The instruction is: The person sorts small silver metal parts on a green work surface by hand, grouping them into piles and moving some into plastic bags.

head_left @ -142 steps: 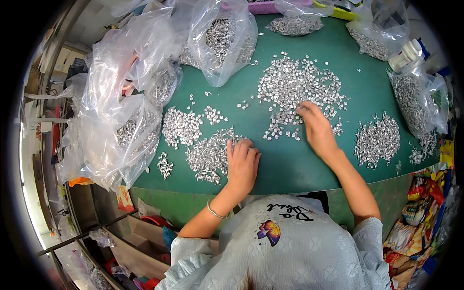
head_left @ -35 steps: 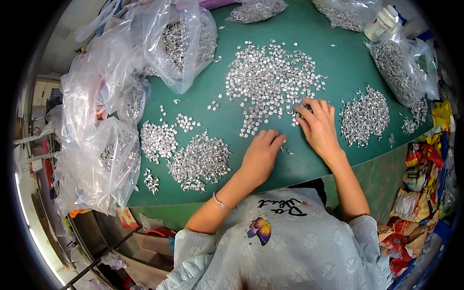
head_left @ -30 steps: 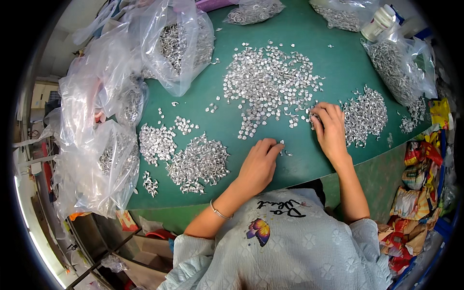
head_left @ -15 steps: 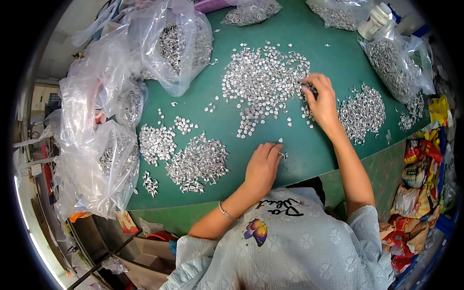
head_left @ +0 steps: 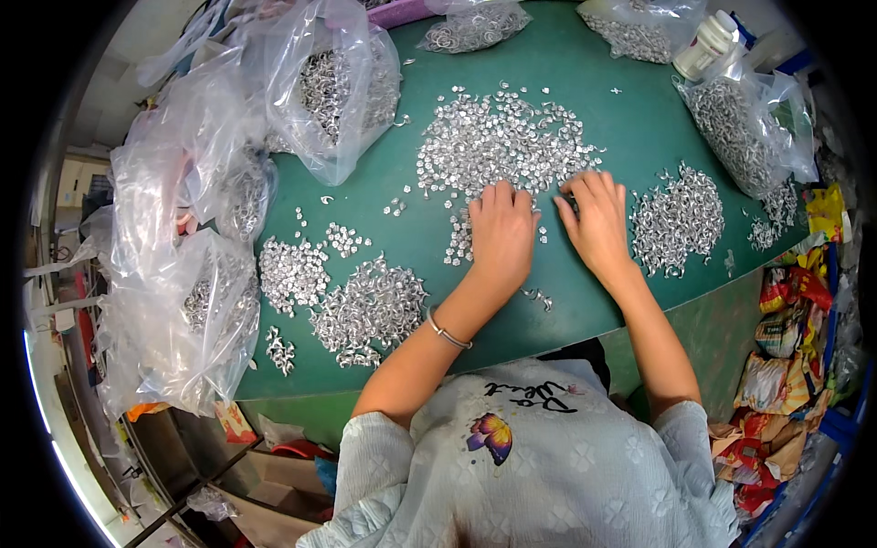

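A wide heap of small silvery metal pieces [head_left: 502, 137] covers the middle of the green table. At its near edge is my left hand [head_left: 504, 233], back up, fingers bent down close together over the pieces. Whatever is under those fingertips is hidden. My right hand [head_left: 598, 224] is at the heap's lower right edge, fingers curved and thumb held apart; I see nothing held in it. A few curved metal pieces [head_left: 541, 298] lie nearer to me, below my left hand. Right of my right hand is a pile of curved hook-like metal pieces [head_left: 678, 221].
On the left are a pile of curved pieces [head_left: 368, 306] and a smaller pile of pieces [head_left: 292, 274]. Clear plastic bags [head_left: 183, 320] of metal parts crowd the left edge. Another filled bag [head_left: 744, 128] and a white bottle [head_left: 705, 46] stand at the far right.
My left hand has moved forward from the near table area to the heap's near edge. My right hand has drawn back slightly toward me, and pieces beside it have shifted.
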Demonstrator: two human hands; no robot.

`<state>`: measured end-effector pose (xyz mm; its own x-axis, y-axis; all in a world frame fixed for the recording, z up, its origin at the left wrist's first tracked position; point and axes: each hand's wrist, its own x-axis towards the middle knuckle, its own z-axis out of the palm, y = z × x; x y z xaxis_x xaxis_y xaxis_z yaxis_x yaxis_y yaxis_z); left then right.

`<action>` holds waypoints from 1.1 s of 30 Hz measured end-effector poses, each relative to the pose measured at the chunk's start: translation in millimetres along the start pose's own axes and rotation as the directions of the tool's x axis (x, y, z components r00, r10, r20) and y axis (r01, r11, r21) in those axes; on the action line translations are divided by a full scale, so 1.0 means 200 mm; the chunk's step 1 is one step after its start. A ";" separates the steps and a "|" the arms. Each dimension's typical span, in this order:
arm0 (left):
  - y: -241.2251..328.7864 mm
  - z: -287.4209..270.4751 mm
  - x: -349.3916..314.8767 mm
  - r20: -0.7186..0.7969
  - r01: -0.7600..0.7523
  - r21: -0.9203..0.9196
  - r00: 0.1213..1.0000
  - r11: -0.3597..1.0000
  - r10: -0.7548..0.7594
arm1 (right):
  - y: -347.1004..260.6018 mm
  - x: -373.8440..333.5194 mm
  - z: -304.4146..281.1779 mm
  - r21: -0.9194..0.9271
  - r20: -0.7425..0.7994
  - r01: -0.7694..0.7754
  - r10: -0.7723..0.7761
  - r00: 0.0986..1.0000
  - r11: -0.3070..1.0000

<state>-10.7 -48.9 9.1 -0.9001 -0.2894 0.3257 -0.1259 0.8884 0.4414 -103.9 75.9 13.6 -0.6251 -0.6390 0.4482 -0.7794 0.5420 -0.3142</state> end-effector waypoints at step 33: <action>-0.18 -0.44 -0.03 -0.116 -0.036 -0.362 0.993 0.931 -0.006 | -0.08 -0.10 -0.14 0.275 0.024 -0.056 0.052 0.998 0.960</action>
<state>36.6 -111.2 64.4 -0.8450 -0.3343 0.4174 0.0663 0.7091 0.7020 -77.6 95.3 32.5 -0.6654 -0.6229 0.4114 -0.7246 0.4063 -0.5567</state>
